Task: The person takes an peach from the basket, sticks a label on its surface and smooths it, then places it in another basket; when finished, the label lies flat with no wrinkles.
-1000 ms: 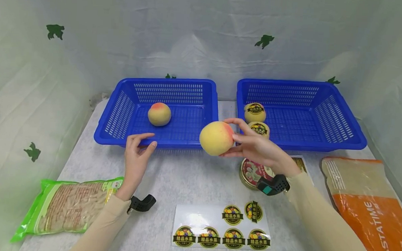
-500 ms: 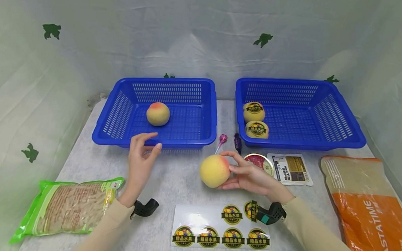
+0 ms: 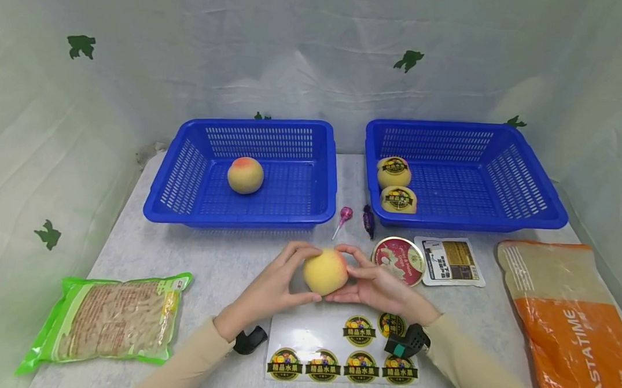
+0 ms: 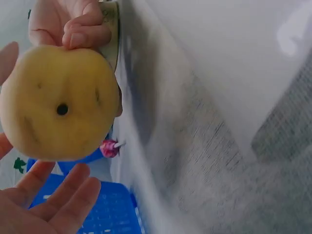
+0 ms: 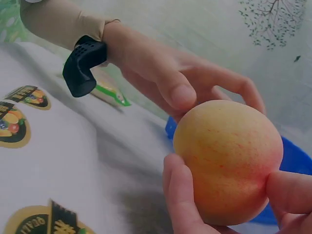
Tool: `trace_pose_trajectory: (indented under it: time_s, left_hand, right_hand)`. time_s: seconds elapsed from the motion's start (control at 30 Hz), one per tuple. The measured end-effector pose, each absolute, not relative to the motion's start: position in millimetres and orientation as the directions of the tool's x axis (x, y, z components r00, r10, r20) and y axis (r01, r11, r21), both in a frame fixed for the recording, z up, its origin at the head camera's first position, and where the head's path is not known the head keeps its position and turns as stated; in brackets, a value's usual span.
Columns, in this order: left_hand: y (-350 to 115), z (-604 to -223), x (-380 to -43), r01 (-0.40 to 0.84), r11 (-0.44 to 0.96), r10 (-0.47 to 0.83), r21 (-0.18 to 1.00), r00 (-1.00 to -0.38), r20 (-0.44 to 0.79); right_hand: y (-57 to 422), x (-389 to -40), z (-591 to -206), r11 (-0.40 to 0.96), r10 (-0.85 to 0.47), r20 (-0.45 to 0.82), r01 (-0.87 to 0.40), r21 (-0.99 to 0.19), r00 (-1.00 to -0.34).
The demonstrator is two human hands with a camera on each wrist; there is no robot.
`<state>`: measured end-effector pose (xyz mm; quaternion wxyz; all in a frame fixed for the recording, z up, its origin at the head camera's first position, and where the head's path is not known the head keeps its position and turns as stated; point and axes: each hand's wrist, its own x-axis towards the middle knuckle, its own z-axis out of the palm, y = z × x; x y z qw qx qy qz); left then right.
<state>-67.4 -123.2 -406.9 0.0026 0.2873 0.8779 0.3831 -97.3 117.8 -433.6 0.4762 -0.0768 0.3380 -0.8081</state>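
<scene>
In the head view my right hand (image 3: pixel 377 286) grips a yellow peach (image 3: pixel 325 272) with a red blush, above the front part of the table. My left hand (image 3: pixel 273 282) has come round the peach's left side, fingers above and thumb below. The left wrist view shows a dark hole in the peach's (image 4: pixel 61 105) underside, with several left fingertips (image 4: pixel 87 187) slightly apart from it. Right fingers and thumb pinch the peach (image 5: pixel 226 161) in the right wrist view. Just below the hands lies a white sticker sheet (image 3: pixel 305 332) bearing several round black-and-gold fruit labels (image 3: pixel 359 330).
One peach (image 3: pixel 246 175) sits in the left blue basket (image 3: pixel 237 220). Two labelled peaches (image 3: pixel 398 199) sit in the right blue basket (image 3: pixel 471 224). Between baskets and hands lie a lollipop (image 3: pixel 345 214), wrapped candy (image 3: pixel 368 221), round tin (image 3: pixel 399 260) and packet (image 3: pixel 449 261). Bags (image 3: pixel 115 318) flank both sides.
My right hand has brought the peach down and towards me from in front of the baskets. My left hand has moved right, from the left basket's front rim to beside the peach.
</scene>
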Motion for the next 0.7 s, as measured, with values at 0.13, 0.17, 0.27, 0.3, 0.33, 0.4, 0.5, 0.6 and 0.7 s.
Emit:
trace_pose_trajectory:
  time_s: [0.13,0.17,0.27,0.3,0.33,0.4,0.5,0.6,0.7]
  left_hand:
    - [-118,-411,-68,0.518,0.541,0.516,0.663,-0.827,0.224]
    - [-117,-411,-69,0.525,0.54,0.517,0.658,-0.824,0.233]
    - [-117,-412,-71,0.545,0.545,0.523,0.637,-0.815,0.25]
    - [-116,-412,-72,0.55,0.549,0.525,0.629,-0.813,0.252]
    - [-116,-412,-73,0.554,0.552,0.528,0.623,-0.811,0.253]
    - [-116,-411,-75,0.557,0.56,0.533,0.613,-0.809,0.248]
    - [-117,-410,-78,0.55,0.569,0.543,0.612,-0.81,0.222]
    - [-117,-409,-80,0.541,0.575,0.557,0.613,-0.808,0.191]
    - [-116,-408,-82,0.542,0.574,0.576,0.614,-0.8,0.169]
  right_hand:
    - [116,-95,-436,-0.298,-0.804,-0.229,0.706,-0.642,-0.548]
    - [116,-94,-436,-0.29,-0.795,-0.24,0.697,-0.656,-0.557]
    - [117,-92,-433,-0.247,-0.757,-0.269,0.642,-0.726,-0.596]
    - [117,-91,-432,-0.227,-0.742,-0.278,0.618,-0.753,-0.61]
    - [118,-90,-430,-0.204,-0.727,-0.284,0.592,-0.78,-0.625]
    - [119,-87,-427,-0.155,-0.7,-0.284,0.528,-0.835,-0.655]
    - [123,-81,-423,-0.092,-0.672,-0.258,0.424,-0.901,-0.694]
    - [128,-74,-420,-0.035,-0.652,-0.212,0.309,-0.95,-0.728]
    - [133,-68,-419,0.015,-0.634,-0.183,0.224,-0.974,-0.751]
